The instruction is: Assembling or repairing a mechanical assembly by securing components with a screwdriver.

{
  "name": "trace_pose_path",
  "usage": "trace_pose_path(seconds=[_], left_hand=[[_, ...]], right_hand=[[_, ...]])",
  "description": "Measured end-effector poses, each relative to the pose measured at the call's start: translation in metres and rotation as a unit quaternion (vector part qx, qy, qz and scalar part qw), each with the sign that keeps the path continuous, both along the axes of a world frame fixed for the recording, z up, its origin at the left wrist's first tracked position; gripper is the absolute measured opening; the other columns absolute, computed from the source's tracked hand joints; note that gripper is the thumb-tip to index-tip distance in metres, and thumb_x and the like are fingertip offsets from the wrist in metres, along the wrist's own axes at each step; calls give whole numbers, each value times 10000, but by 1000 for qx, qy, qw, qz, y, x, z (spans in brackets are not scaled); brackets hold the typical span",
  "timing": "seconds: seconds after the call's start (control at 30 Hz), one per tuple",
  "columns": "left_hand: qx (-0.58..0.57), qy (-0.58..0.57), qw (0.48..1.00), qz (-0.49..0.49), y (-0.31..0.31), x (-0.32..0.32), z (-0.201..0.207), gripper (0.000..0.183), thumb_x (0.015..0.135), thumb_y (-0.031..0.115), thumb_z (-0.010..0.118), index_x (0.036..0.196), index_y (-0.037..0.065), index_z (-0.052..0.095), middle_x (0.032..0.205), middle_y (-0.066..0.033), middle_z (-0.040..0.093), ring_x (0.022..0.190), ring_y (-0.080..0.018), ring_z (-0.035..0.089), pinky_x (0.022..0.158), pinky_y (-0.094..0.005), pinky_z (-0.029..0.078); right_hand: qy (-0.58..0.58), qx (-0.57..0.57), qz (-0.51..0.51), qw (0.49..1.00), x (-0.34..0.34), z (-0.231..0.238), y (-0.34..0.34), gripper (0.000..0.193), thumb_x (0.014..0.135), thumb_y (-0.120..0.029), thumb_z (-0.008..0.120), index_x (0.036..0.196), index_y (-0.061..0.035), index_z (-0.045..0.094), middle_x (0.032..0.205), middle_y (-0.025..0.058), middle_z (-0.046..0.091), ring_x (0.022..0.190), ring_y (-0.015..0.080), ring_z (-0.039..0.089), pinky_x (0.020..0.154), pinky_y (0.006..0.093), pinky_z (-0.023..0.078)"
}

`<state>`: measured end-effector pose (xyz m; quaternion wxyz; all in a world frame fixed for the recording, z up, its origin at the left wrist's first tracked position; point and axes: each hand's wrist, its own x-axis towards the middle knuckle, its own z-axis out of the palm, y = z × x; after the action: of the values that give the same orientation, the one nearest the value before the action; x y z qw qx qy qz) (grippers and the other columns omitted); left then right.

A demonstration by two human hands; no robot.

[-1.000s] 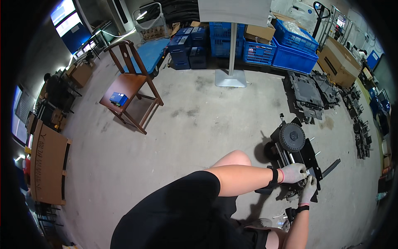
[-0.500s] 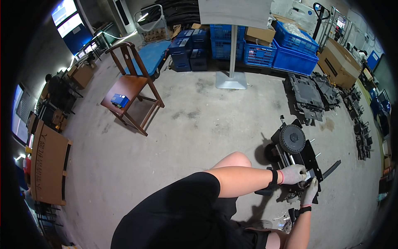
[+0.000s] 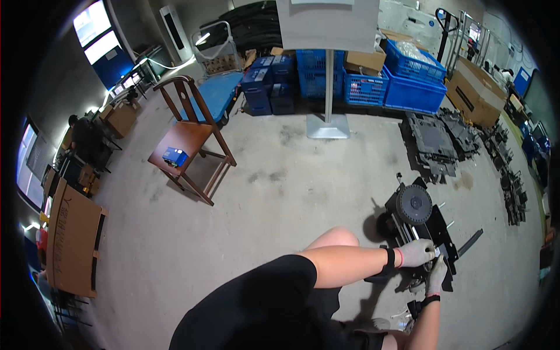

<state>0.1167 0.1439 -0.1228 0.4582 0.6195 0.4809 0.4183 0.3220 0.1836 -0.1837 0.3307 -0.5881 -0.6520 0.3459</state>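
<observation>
A black wheeled machine chassis (image 3: pixel 441 232) rests on the floor at the lower right, its large round dark wheel (image 3: pixel 413 204) facing up. My left hand (image 3: pixel 416 252), in a whitish glove, reaches across its lower part with fingers pinched together. Just below and to the right, my gloved right hand (image 3: pixel 436 276) has its fingers curled against the same end of the chassis. A small pale part shows between the hands, too small to name. What either hand grips is hidden by the fingers.
A wooden chair (image 3: pixel 188 140) holding a small blue box (image 3: pixel 174 156) stands at the left. Flat black chassis parts (image 3: pixel 431 143) lie beyond the machine. Blue crates (image 3: pixel 413 91) and a signboard stand (image 3: pixel 328 125) are at the back; a large cardboard panel (image 3: pixel 73 239) is far left.
The whole view has shifted, so the room sits lower in the picture. Both hands stay at the chassis's lower end, with small finger movements; the wheeled chassis keeps its place.
</observation>
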Motion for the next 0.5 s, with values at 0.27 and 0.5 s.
trace_pose_path(seconds=[0.27,0.5], left_hand=[[12,-7,1000,-3,3,1,1,299,905,266,594,996,-10,661,987,-218,683,959,-362,658,847,-429,509],[1,25,1000,-11,3,-15,9,331,907,284,580,1031,-10,664,1001,-199,690,988,-329,664,881,-394,509]], right_hand=[[6,82,20,996,12,-21,12,358,1037,-292,451,1042,42,579,949,108,599,844,173,538,771,335,457],[114,-3,-4,993,5,-17,9,359,1057,-291,438,1007,22,606,885,34,580,786,108,499,701,284,435]])
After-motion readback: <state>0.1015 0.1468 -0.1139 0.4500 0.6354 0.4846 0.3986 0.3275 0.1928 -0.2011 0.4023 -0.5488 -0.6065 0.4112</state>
